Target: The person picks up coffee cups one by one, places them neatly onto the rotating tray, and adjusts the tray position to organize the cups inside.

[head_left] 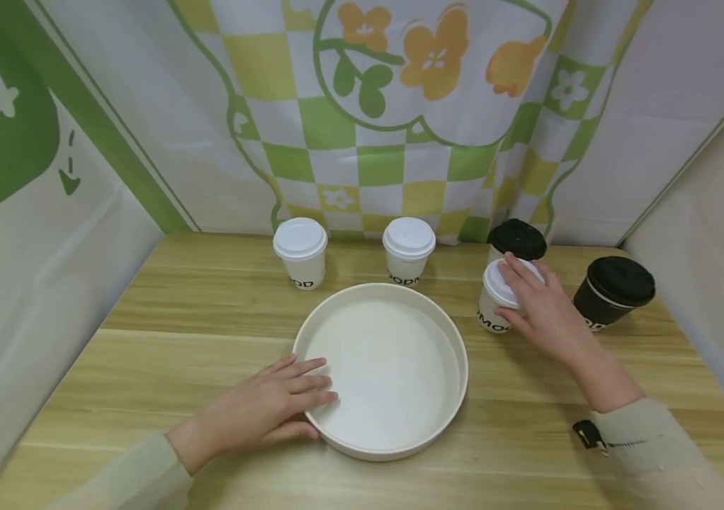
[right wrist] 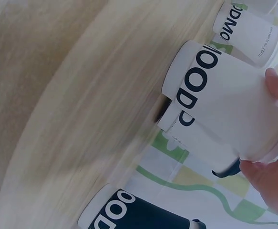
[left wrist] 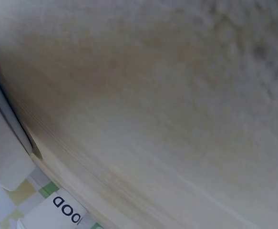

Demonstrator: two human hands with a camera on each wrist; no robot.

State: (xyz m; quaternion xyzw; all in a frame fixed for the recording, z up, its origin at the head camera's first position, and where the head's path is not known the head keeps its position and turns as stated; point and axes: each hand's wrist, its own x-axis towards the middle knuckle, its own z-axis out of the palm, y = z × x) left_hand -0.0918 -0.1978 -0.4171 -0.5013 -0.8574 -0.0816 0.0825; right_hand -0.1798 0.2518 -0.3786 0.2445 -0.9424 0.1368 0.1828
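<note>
A white-lidded paper cup (head_left: 491,309) is upright — near the right side of a round, shallow cream tray (head_left: 389,368).

1. Your head view is bright, with soft, faint shadows on the pale wood-grain table (head_left: 209,368).
2. Your 2 wrist views are dimmer, their near surfaces smeared by blur.
3. At your right wrist, lettering on the tapered white paper cup (right wrist: 236,98) reads crisply.

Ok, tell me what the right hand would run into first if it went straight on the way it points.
Most likely the black-lidded white cup, standing just behind the white-lidded cup that the right hand grips; any gap between them is hard to judge.
</note>
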